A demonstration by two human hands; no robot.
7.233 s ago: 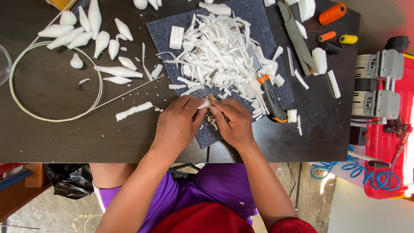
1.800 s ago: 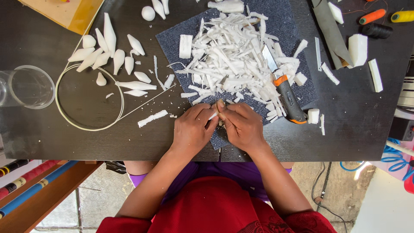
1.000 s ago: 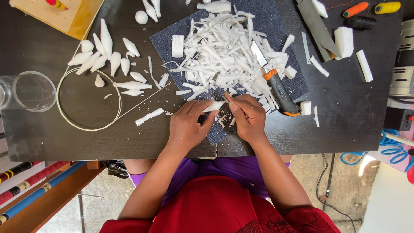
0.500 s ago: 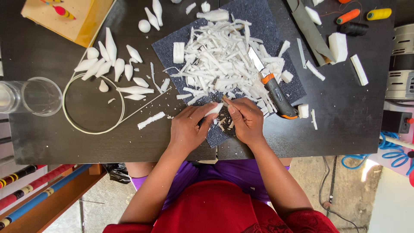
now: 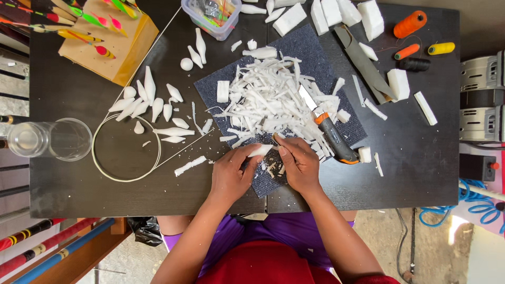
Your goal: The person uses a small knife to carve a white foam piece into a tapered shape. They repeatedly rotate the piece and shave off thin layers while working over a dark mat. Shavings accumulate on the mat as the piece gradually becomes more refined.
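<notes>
Both hands are low over the near edge of the dark grey felt mat [image 5: 315, 50] on the black bench [image 5: 73, 184]. The left hand [image 5: 231, 176] is curled shut, thumb and fingers pinching a small white foam piece [image 5: 261, 151] that pokes out toward the right hand. The right hand [image 5: 300, 165] is closed too, fingertips bunched at the tip of that same piece; whether it grips a tool, I cannot tell. Tiny white crumbs lie on the mat between the two hands.

Just beyond the knuckles rises a big heap of white foam shavings [image 5: 268, 100]. Close beside the right hand, on its outer side, lies a utility knife with an orange-and-black handle [image 5: 331, 137], its blade running into the heap. Out past the left hand there's a rough white foam stick [image 5: 190, 165], then a thin white ring of cord [image 5: 126, 147], and farther on a clear glass [image 5: 50, 139]. Beyond the ring sits a cluster of carved white teardrop-shaped foam floats [image 5: 152, 105].
</notes>
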